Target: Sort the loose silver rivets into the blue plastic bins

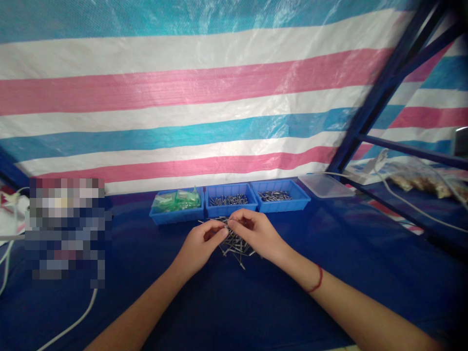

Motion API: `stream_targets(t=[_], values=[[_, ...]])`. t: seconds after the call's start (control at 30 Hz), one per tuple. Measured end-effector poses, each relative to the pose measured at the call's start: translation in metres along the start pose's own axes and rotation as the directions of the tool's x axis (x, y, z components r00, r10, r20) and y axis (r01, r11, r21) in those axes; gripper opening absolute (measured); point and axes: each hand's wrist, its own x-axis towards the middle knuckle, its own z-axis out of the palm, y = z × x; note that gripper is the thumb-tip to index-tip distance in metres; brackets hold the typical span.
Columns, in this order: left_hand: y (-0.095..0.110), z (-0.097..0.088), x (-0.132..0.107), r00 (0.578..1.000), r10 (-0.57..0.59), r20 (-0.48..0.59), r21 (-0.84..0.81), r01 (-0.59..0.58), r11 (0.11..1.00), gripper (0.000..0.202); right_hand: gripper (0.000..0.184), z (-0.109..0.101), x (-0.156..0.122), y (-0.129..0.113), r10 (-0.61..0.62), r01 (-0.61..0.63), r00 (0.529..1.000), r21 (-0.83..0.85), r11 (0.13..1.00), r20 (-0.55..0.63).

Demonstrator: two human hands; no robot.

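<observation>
My left hand [200, 245] and my right hand [256, 231] meet over a loose pile of thin metal pins [234, 243] on the blue table cover [226, 302]. Both hands are closed in a pinch, fingertips touching each other at about the middle. Each seems to grip a small metal pin, though the piece is too small to see clearly. A red string circles my right wrist [317, 280]. Behind the hands stand three blue trays: the left tray [176, 208] holds green plastic bags, the middle tray [227, 201] and right tray [281, 196] hold metal pins.
A clear plastic lid [326, 185] lies right of the trays. A dark blue metal frame [380, 92] rises at the right with white cables [413, 204] and bagged parts behind it. A white cable [69, 324] runs at the lower left. A striped tarp hangs behind.
</observation>
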Motion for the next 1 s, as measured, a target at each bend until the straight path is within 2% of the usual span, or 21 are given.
stream_targets(t=[0.2, 0.37, 0.63, 0.77, 0.83, 0.9, 1.0], values=[[-0.001, -0.001, 0.0, 0.999, 0.002, -0.033, 0.019, -0.001, 1.0, 0.023, 0.017, 0.001, 0.0, -0.002, -0.006, 0.006, 1.0, 0.002, 1.0, -0.008], [-0.001, -0.002, 0.0, 0.995, -0.04, -0.088, 0.027, 0.042, 0.999, 0.024, 0.014, -0.001, 0.001, 0.0, 0.01, -0.01, 1.0, 0.006, 1.0, 0.008], [0.002, -0.003, 0.001, 0.992, -0.038, -0.122, 0.018, 0.04, 0.999, 0.024, 0.012, -0.003, 0.001, 0.0, 0.019, -0.007, 0.998, -0.185, 0.983, 0.064], [0.003, -0.006, 0.0, 0.994, -0.017, -0.108, 0.109, 0.029, 0.994, 0.029, 0.016, -0.007, 0.003, -0.002, -0.027, 0.047, 0.996, -0.26, 0.965, 0.081], [0.005, -0.01, -0.001, 0.996, 0.021, -0.088, 0.24, 0.001, 0.971, 0.032, 0.016, -0.015, 0.006, -0.003, -0.073, 0.077, 0.997, -0.328, 0.942, 0.024], [0.007, -0.015, -0.004, 0.995, 0.088, -0.038, 0.413, -0.064, 0.909, 0.034, 0.017, -0.029, 0.012, -0.002, -0.134, 0.082, 0.987, -0.432, 0.898, -0.091], [0.01, -0.023, -0.007, 0.99, 0.123, 0.07, 0.597, -0.14, 0.79, 0.035, 0.022, -0.057, 0.02, 0.001, -0.196, -0.024, 0.934, -0.598, 0.801, -0.299]])
